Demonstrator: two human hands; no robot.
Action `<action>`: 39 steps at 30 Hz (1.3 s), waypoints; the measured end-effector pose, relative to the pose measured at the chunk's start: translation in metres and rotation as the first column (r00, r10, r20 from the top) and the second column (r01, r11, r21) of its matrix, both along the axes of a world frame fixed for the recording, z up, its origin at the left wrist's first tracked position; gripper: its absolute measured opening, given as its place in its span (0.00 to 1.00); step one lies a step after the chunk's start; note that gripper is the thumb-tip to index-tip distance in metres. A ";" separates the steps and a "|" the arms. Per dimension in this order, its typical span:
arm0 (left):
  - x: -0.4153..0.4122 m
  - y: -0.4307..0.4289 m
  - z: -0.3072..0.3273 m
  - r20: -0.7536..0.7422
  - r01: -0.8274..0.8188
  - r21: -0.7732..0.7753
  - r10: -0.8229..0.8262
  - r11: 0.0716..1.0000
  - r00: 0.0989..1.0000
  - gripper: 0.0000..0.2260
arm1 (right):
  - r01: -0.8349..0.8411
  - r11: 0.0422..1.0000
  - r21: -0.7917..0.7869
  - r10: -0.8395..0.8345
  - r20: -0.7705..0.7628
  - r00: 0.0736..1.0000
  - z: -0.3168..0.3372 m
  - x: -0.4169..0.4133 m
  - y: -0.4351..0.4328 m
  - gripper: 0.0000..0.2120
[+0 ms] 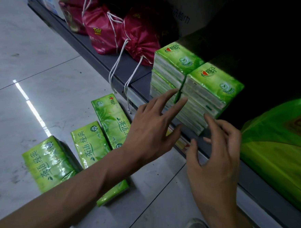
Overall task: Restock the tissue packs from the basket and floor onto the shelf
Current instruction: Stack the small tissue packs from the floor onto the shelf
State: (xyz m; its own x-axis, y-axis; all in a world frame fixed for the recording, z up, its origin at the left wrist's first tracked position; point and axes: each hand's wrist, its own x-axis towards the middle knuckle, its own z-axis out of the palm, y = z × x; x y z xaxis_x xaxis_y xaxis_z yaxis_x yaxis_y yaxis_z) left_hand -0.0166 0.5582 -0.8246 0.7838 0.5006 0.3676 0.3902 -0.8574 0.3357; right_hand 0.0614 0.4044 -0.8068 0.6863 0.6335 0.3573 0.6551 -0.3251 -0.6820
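Note:
Two stacks of green tissue packs stand side by side on the dark bottom shelf [141,81]: a left stack [172,65] and a right stack [210,87]. My left hand [154,128] reaches in with straight fingers, the fingertips touching the fronts of both stacks near the gap between them. Just in front of the right stack my right hand [214,154] hovers with its fingers spread and loosely bent, holding nothing. Three green tissue packs lie flat on the floor: a far one [110,118], a middle one [89,143] partly under my left forearm, and a near one [48,162].
Red drawstring bags [141,36] sit on the shelf to the left, their white cords hanging over the edge. A large green plastic-wrapped bundle [277,151] fills the shelf on the right. Yellow price labels [181,142] line the shelf edge. The floor is pale tile. No basket is in view.

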 end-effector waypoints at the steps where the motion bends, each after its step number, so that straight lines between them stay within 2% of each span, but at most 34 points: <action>1: -0.006 0.002 -0.001 -0.007 -0.014 -0.022 0.014 1.000 1.000 0.28 | -0.017 1.000 0.017 0.017 -0.003 1.000 0.002 -0.003 0.001 0.27; 10: -0.081 0.023 -0.011 -0.044 -0.190 -0.128 0.186 0.973 0.982 0.27 | -0.215 0.976 -0.030 0.217 0.088 0.972 0.005 -0.020 0.048 0.25; 16: -0.136 0.037 -0.024 -0.137 -0.407 -0.189 0.387 0.893 0.912 0.29 | -0.358 0.923 -0.139 0.362 0.001 0.932 -0.005 -0.041 0.087 0.27; 21: -0.192 0.052 -0.050 -0.414 -0.673 -0.194 0.563 0.713 0.715 0.35 | -0.496 0.806 -0.323 0.488 -0.110 0.866 -0.020 -0.067 0.120 0.31; 26: -0.234 0.055 -0.076 -0.608 -0.867 -0.228 0.630 0.444 0.482 0.41 | -0.567 0.667 -0.483 0.596 -0.109 0.795 -0.038 -0.095 0.146 0.31; 28: -0.243 0.056 -0.085 -0.632 -0.891 -0.271 0.630 0.365 0.451 0.43 | -0.585 0.609 -0.535 0.626 -0.128 0.769 -0.045 -0.105 0.152 0.32; 32: -0.245 0.056 -0.099 -0.649 -0.895 -0.338 0.617 0.291 0.445 0.46 | -0.600 0.511 -0.616 0.670 -0.152 0.727 -0.060 -0.125 0.157 0.31; 39: -0.231 0.048 -0.108 -0.682 -0.909 -0.374 0.608 0.185 0.405 0.55 | -0.602 0.431 -0.673 0.690 -0.184 0.700 -0.080 -0.144 0.149 0.30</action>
State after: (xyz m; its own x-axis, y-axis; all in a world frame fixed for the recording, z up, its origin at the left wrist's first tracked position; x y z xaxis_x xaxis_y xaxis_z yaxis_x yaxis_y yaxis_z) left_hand -0.2474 0.6062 -0.9330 -0.1747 0.8532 -0.4914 0.9031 0.3377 0.2654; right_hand -0.0829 0.5535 -0.8870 -0.0382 0.9543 -0.2963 0.9165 -0.0847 -0.3909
